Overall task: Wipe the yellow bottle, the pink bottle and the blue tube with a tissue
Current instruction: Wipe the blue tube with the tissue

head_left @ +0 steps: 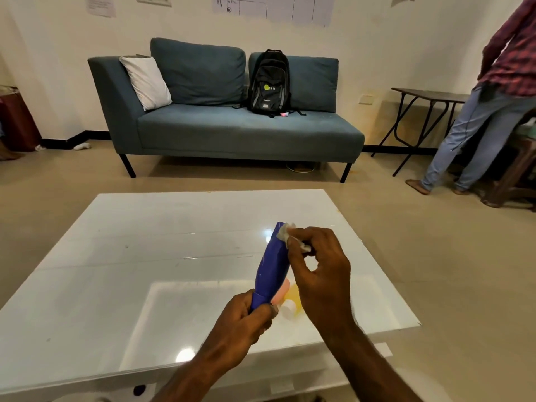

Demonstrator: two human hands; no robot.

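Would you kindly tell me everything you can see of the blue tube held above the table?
The blue tube is deep blue, seemingly soft plastic, with faint pale streaks. It is held nearly upright, leaning slightly right, above the white table. The left hand grips its narrow lower end, hiding any cap; its flat, wider upper end points away. The right hand pinches a white tissue against that upper end.

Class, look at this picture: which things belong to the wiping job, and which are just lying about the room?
Belong to the job: blue tube, gripped by the left hand; tissue, pinched by the right hand; pink bottle and yellow bottle on the white table.

Just lying about: sofa; black backpack; white cushion; folding table.
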